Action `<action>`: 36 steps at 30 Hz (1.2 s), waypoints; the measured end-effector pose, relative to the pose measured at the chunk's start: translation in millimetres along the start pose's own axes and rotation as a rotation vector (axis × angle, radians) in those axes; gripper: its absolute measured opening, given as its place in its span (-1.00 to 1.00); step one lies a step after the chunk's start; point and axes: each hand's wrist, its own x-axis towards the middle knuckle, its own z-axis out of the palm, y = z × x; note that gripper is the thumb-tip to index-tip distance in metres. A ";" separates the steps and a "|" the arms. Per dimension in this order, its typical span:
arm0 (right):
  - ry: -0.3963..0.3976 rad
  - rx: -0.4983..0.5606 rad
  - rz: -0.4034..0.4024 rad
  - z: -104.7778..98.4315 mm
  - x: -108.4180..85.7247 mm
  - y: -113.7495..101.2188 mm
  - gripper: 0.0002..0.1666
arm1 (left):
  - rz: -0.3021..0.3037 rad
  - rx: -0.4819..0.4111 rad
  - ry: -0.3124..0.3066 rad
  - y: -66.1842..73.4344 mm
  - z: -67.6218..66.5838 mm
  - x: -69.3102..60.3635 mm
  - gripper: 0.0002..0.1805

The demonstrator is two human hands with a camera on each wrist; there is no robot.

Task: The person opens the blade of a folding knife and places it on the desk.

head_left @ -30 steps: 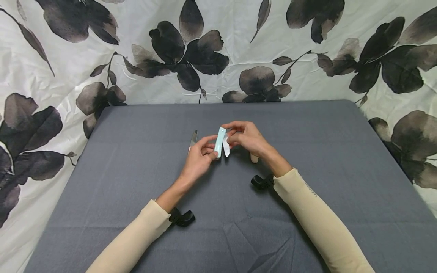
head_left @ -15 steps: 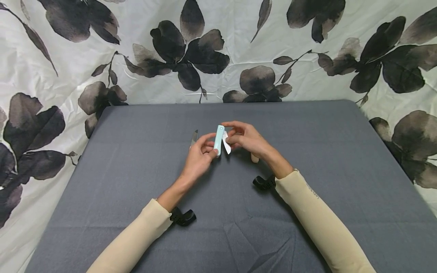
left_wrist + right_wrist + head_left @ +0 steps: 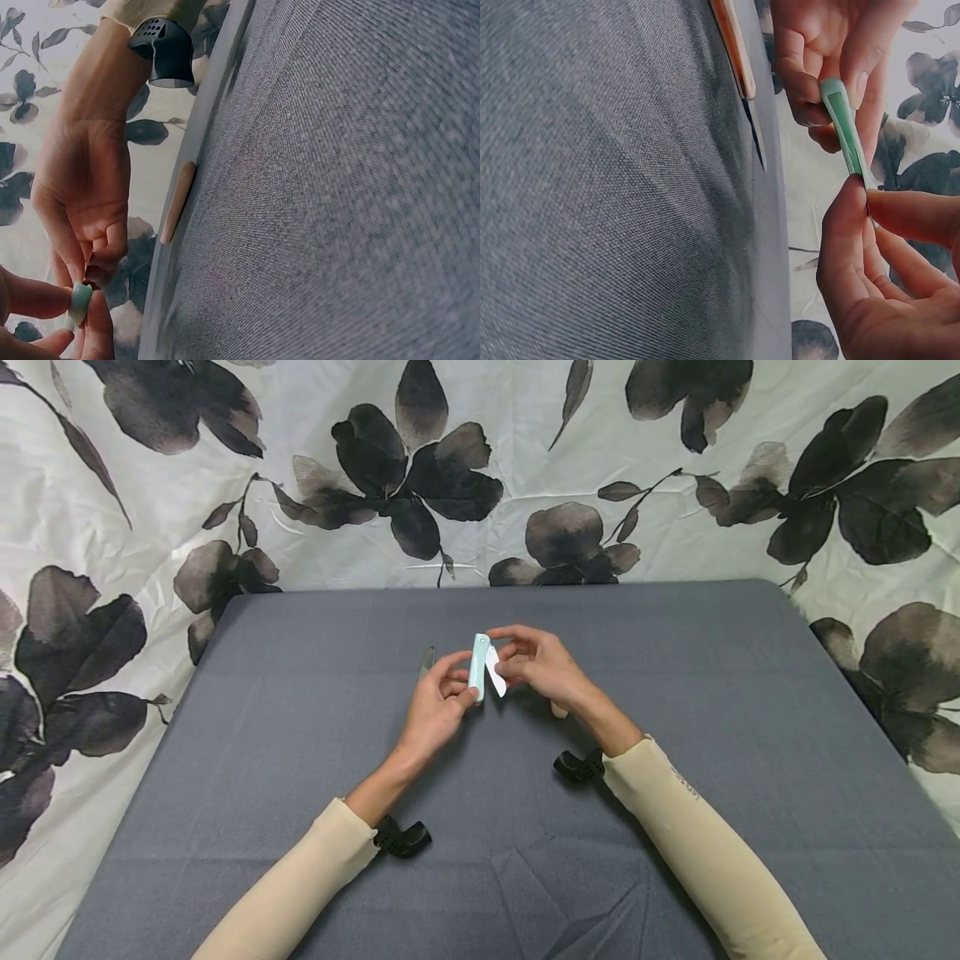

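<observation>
A folding knife with a mint handle (image 3: pixel 477 670) and a white blade (image 3: pixel 495 673) is held above the table, blade swung partly out from the handle. My left hand (image 3: pixel 441 700) pinches the handle near its lower end, thumb on one side and fingers on the other. With thumb and fingers, my right hand (image 3: pixel 546 670) pinches the blade; its index finger reaches toward the handle's top end. In the right wrist view a green slot shows along the edge of the handle (image 3: pixel 841 120). My fingers cover most of the blade there.
On the grey table (image 3: pixel 300 760) behind my left hand lies another knife (image 3: pixel 427 660), its brownish handle (image 3: pixel 735 45) visible in the right wrist view. A beige rounded piece (image 3: pixel 558 710) lies under my right wrist, partly hidden. A floral cloth (image 3: pixel 450 543) hangs beyond the table.
The mint handle has shifted slightly up and left and stands more upright. The white blade has swung a little farther from it. My hands keep their holds.
</observation>
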 end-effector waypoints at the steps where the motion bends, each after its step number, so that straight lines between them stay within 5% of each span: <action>1: -0.001 -0.002 -0.004 0.1 -0.2 0.1 -0.42 | 0.003 0.000 -0.002 -0.5 -0.3 -0.1 -0.40; 36: 0.007 -0.115 0.012 -14.8 6.0 -3.5 -0.46 | -0.009 -0.027 -0.042 0.6 -12.0 2.5 -0.41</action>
